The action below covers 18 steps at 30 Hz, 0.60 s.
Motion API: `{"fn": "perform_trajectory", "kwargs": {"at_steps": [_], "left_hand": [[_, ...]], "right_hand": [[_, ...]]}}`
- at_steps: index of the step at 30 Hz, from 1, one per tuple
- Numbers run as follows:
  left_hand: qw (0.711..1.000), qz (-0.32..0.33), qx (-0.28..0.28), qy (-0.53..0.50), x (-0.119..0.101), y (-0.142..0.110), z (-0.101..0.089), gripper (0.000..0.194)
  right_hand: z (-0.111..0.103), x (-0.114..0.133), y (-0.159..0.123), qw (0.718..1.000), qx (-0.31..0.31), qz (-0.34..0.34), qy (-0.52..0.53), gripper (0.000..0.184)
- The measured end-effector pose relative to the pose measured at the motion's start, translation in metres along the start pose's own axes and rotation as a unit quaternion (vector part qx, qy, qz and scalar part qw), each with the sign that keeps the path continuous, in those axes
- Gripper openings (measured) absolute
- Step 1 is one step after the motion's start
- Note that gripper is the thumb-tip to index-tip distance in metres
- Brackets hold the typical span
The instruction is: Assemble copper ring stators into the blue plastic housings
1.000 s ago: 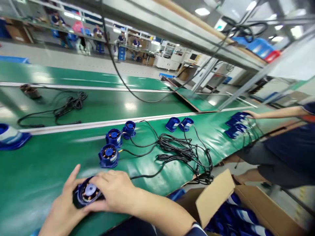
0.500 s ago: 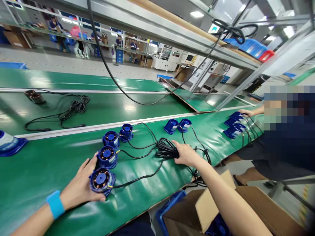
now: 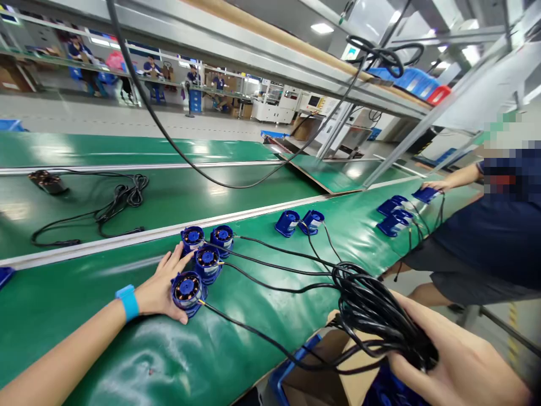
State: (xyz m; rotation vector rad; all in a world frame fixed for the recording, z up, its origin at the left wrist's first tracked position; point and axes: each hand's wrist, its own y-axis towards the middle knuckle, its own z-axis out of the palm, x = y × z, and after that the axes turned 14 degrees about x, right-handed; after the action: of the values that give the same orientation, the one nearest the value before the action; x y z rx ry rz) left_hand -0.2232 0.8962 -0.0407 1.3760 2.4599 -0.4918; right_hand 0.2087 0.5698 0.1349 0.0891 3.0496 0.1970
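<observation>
Several small blue fans with round rotors and copper windings stand in a cluster on the green worktop. My left hand, with a blue wristband, lies spread along their left side. Its thumb touches the front of the nearest fan and its fingertips reach the rear ones. Black cables run right from the fans into a looped cable bundle. My right hand is closed around the bundle, held up over the worktop's front edge. Part of that hand lies outside the view.
Two more blue fans stand beyond the bundle. A co-worker's hand touches a fan at right, near others. Below the edge are a cardboard box and blue crate. A black cable hangs ahead.
My right hand has lifted the cable bundle from the worktop and drawn it right and towards me. The fans beside my left hand sit closer together. The co-worker's hand has shifted a fan rightward.
</observation>
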Motion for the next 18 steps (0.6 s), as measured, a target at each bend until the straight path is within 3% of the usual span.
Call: {"fn": "perform_trajectory", "kwargs": {"at_steps": [5,12,15,18], "left_hand": [[0.998,0.054,0.03,-0.026,-0.005,0.063,-0.008,0.155],[0.991,0.098,0.061,-0.065,-0.048,0.169,-0.019,0.14],[0.99,0.111,0.062,-0.066,-0.061,0.203,-0.022,0.133],[0.99,0.111,0.056,-0.073,-0.067,0.223,-0.024,0.136]], "right_hand": [[-0.005,0.0,-0.017,0.988,-0.003,0.109,-0.113,0.062],[-0.017,0.011,-0.029,0.958,0.017,0.173,-0.228,0.054],[0.002,0.003,-0.034,0.965,0.048,0.207,-0.153,0.054],[0.048,-0.009,-0.04,0.964,0.129,0.222,0.067,0.059]]}}
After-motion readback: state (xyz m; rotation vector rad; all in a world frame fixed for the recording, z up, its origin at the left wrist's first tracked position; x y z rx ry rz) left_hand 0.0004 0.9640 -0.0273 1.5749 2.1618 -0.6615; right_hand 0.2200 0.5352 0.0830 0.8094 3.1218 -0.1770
